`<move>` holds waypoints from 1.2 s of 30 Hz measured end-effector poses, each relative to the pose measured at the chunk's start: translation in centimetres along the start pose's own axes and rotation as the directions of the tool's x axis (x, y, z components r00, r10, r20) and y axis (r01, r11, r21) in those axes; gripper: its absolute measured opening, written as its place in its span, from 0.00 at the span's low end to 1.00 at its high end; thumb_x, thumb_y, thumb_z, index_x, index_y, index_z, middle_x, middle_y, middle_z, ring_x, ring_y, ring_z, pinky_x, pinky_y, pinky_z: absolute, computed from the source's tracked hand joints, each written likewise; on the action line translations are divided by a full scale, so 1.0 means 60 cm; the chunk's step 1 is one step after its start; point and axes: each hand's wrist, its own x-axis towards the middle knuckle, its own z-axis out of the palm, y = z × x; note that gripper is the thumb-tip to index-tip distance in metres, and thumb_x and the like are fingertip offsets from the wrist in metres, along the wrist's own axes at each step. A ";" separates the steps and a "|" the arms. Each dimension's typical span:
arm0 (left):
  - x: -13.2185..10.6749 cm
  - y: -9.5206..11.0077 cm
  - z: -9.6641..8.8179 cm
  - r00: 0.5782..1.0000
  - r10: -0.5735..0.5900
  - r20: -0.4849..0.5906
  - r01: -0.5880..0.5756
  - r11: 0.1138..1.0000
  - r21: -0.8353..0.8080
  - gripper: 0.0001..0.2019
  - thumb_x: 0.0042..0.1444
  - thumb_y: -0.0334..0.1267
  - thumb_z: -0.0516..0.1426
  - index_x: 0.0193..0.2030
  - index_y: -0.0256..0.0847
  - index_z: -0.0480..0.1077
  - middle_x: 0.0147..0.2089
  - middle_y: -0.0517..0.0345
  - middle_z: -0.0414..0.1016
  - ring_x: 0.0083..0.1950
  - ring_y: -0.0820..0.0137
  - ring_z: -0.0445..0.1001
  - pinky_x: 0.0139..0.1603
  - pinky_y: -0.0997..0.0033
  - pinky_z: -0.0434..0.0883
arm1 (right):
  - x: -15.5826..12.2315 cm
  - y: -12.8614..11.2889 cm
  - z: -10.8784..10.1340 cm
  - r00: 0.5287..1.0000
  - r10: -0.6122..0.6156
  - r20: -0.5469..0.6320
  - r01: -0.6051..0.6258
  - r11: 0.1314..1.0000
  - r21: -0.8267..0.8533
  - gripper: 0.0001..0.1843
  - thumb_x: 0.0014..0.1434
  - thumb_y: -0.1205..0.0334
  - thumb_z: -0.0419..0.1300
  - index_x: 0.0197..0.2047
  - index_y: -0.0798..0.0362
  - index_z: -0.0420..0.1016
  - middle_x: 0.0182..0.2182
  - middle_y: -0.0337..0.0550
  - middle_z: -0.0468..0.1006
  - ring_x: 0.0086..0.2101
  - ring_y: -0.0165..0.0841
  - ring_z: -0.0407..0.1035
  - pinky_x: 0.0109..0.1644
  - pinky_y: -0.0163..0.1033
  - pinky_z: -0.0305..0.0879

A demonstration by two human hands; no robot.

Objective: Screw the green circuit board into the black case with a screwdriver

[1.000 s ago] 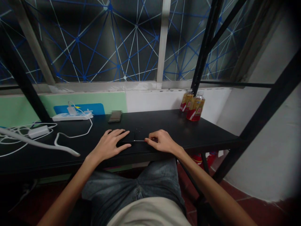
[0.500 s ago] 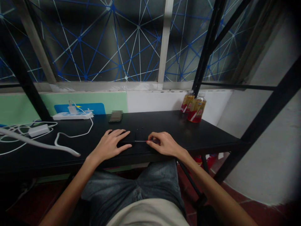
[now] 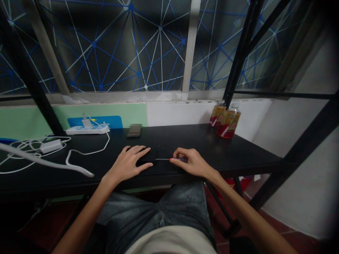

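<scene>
My left hand (image 3: pixel 128 164) lies over a flat black box-like object (image 3: pixel 150 155) on the desk, its thumb on the near side and the other fingers spread over the far side. The object hardly stands out from the black desktop, so its exact kind is unclear. In my right hand (image 3: pixel 194 162), thumb and fingers are closed on the dark handle of a screwdriver (image 3: pixel 162 159) with a red collar. Its thin metal shaft lies level and points left, and its tip meets the object's right side.
Tiny dark bits (image 3: pixel 162 145) lie beyond my hands. A phone (image 3: pixel 134 131) rests near the wall, left of centre. On the left are a white power strip (image 3: pixel 87 130), an adapter (image 3: pixel 51 146) and tangled white cables (image 3: pixel 79 167). Two drink bottles (image 3: pixel 229 123) stand back right on the black desk (image 3: pixel 212 151).
The whole view has shifted slightly, so everything sits further right. The fingers of my right hand have changed position a little on the screwdriver handle. My left hand stays on the black object.
</scene>
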 end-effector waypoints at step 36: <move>-0.002 -0.003 0.004 0.999 -0.006 -0.035 0.007 1.000 0.009 0.31 0.62 0.62 0.49 0.66 0.49 0.63 0.66 0.49 0.67 0.66 0.56 0.65 0.65 0.49 0.58 | 0.004 0.011 0.007 0.990 -0.130 -0.055 0.126 0.989 -0.071 0.14 0.63 0.52 0.59 0.32 0.53 0.75 0.30 0.42 0.76 0.30 0.31 0.69 0.34 0.35 0.58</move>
